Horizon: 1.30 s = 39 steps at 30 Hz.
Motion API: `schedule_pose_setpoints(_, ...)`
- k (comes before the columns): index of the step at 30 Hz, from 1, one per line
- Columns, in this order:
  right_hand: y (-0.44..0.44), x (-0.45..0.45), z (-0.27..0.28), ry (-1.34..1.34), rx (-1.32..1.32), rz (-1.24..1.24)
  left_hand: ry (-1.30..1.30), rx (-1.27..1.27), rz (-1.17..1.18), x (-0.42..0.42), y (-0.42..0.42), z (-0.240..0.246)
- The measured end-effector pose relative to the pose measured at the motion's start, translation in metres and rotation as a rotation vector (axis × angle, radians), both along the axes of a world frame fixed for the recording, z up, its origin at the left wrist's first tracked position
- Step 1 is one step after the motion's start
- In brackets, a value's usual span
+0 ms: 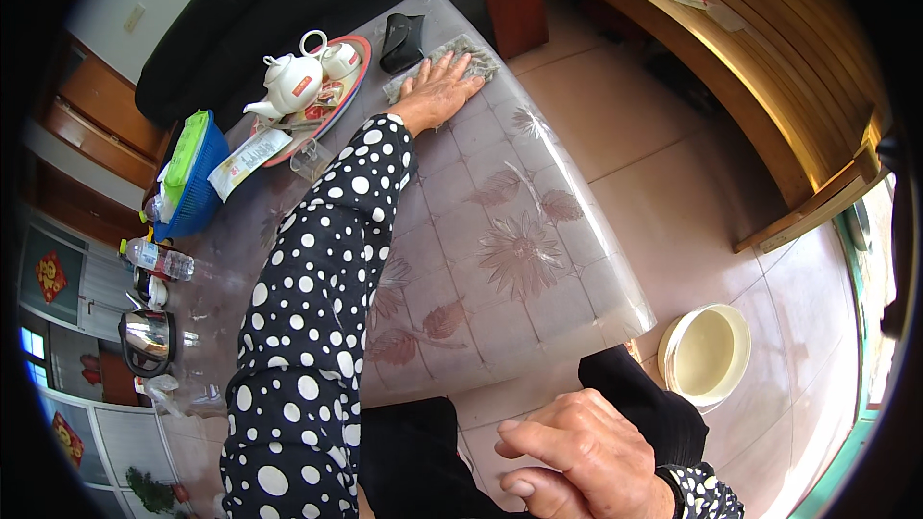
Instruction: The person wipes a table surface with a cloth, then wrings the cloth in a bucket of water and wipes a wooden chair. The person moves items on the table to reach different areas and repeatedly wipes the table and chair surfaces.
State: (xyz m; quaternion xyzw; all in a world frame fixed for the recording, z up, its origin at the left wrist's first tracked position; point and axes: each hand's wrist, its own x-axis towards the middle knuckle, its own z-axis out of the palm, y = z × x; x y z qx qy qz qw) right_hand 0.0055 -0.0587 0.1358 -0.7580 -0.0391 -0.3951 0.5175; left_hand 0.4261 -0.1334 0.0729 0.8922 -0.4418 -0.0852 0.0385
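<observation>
My left hand point(438, 90) lies palm down on a folded grey cloth point(476, 58), pressing it to the table near its far edge. Its fingers are spread over the cloth. Under it is a table point(447, 231) with a clear plastic cover patterned with flowers and leaves. Just beyond the hand sits a black case point(402, 42). To its left, a round tray point(360, 61) bears a white teapot point(294, 83) and a white cup point(340, 60). My right hand point(584, 450) hangs near my lap, loosely curled, with no object visible in it.
A clear cup point(311, 158) and a printed packet point(249, 158) lie beside the tray. Leftward are a blue basket point(198, 187), a plastic bottle point(159, 259) and a steel kettle point(148, 342). A pale bucket point(705, 355) stands on the floor; a wooden bench point(721, 50) runs along the right.
</observation>
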Motion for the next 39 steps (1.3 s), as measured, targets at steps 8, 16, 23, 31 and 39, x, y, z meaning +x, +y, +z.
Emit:
schedule_pose_setpoints(8, -0.004, 0.005, 0.001, 0.043, 0.049, 0.035, -0.219, 0.116, -0.160, 0.063, -0.031, -0.018)
schedule_pose_setpoints(16, -0.003, -0.007, -0.001, 0.007, 0.094, 0.014, -0.071, 0.071, -0.072, 0.042, -0.013, -0.013)
schedule_pose_setpoints(23, 0.003, -0.029, 0.002, 0.131, 0.014, -0.007, 0.013, -0.023, -0.166, -0.082, 0.059, -0.004)
schedule_pose_setpoints(31, -0.005, -0.043, -0.026, 0.161, 0.043, -0.239, -0.072, -0.100, -0.425, -0.229, 0.131, -0.004)
schedule_pose_setpoints(39, -0.035, -0.081, -0.046, 0.215, 0.155, -0.451, -0.205, -0.224, -0.493, -0.292, 0.179, -0.006)
